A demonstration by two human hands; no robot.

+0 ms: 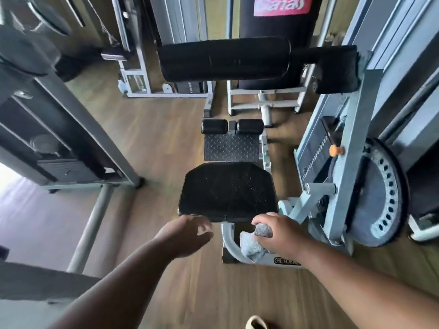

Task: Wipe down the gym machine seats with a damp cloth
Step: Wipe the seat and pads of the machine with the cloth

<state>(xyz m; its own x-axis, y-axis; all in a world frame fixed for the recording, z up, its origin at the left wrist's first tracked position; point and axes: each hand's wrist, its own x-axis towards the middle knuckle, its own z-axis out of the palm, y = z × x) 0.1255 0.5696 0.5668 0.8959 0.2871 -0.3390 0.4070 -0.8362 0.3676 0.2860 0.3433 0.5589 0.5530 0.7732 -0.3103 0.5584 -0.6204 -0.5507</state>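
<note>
Seat: black padded vinyl seat (226, 191), roughly square with rounded far corners, sits at frame centre; pale specks show across its top.
Right hand: right hand (276, 233) at 5 o'clock of the seat, just off its near right corner, fingers curled round a bunched cloth; knuckles face up.
Cloth: grey terry cloth (255, 243), wadded; a darker lump pokes out between thumb and fingers, a paler fold hangs below the palm. Whether it touches the seat edge cannot be told.
Left hand: left hand (187, 233) at 7 o'clock of the seat, near its front edge, fingers loosely spread and holding nothing; fingertips slightly blurred.
Machine frame: pale blue-grey steel frame (342, 167) rises at 3 o'clock of the seat, bearing a round perforated metal disc (382, 193) and a small orange knob (336, 150).
Footplate: black diamond-tread footplate (231, 148) lies at 12 o'clock just beyond the seat, with two short black foam rollers (232, 126) at its far end.
Pad: long black padded roll (223, 59) hangs across farther out at 12 o'clock.
Bag: black punching bag with a pink label (282, 10) stands behind the roll.
Floor: brown wood-look floor (154, 134) under everything.
Neighbour: dark grey metal machine frame (71, 129) at 9 o'clock, well apart from the seat.
</note>
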